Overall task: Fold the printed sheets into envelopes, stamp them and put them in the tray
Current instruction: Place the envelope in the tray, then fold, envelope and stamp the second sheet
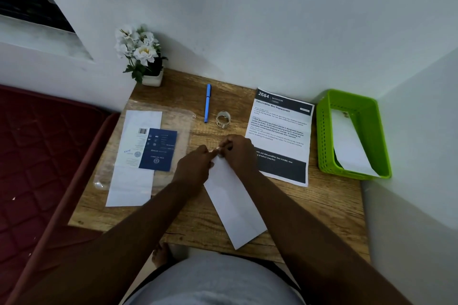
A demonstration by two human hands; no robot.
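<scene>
Green plastic, slatted at the sides, the rectangular tray [324, 131] is the fixed mark to read everything else by: it sits at the far right of the wooden table [322, 205], and one white envelope [349, 146] already lies slanted inside it — so at least one piece looks finished.

Left of the tray lies a printed white sheet with black header and footer bands [280, 129], flat and unfolded, so that one is still to do. Further left again, near the table's middle, a long white envelope [235, 208] lies at an angle, its near end reaching toward the table edge. Both hands meet at its far end. The left hand [195, 166] and the right hand [238, 153] have their fingertips drawn together over that corner, pinching something small and pale — probably a stamp or a bit of tape, though it is too small to tell. My reading is that this envelope is at the stamping step and has yet to go into the tray.

Beyond the hands sit a small roll of clear tape [223, 119] and a blue pen [207, 103]. Well to the left of the tray, a clear plastic sleeve [183, 121] holds more white envelopes [133, 181] under a dark blue card [158, 150]. A white pot of white flowers [142, 53] stands in the far left corner.
</scene>
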